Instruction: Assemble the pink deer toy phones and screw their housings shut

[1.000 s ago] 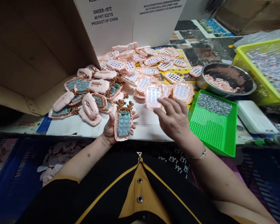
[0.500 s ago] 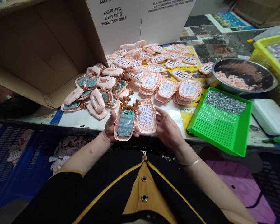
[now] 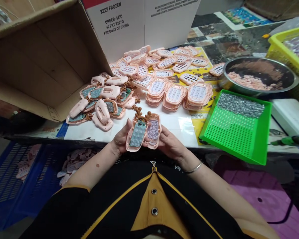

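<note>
My left hand (image 3: 122, 136) is closed on a pink toy phone back half (image 3: 137, 134), which has brown antlers and a green circuit board facing up. In my right hand (image 3: 170, 143) is a pink front half (image 3: 153, 131) with a translucent keypad inside. The two halves are held side by side, their edges meeting or overlapping, over the table's front edge. Beyond them stand stacks of keypad halves (image 3: 174, 94). To the left lies a heap of antlered back halves (image 3: 102, 109), some face down.
A green perforated tray (image 3: 235, 132) of screws sits at right, by a steel bowl (image 3: 261, 74) with small pink pieces. A yellow basket (image 3: 276, 49), an electric screwdriver (image 3: 286, 141), an open carton (image 3: 47, 59) and a white carton (image 3: 124, 20) surround the work. Blue crates (image 3: 32, 179) are below.
My right hand has closed on the keypad half and lifted it from the table edge. My left hand has tilted the circuit-board half and brought it against the other half.
</note>
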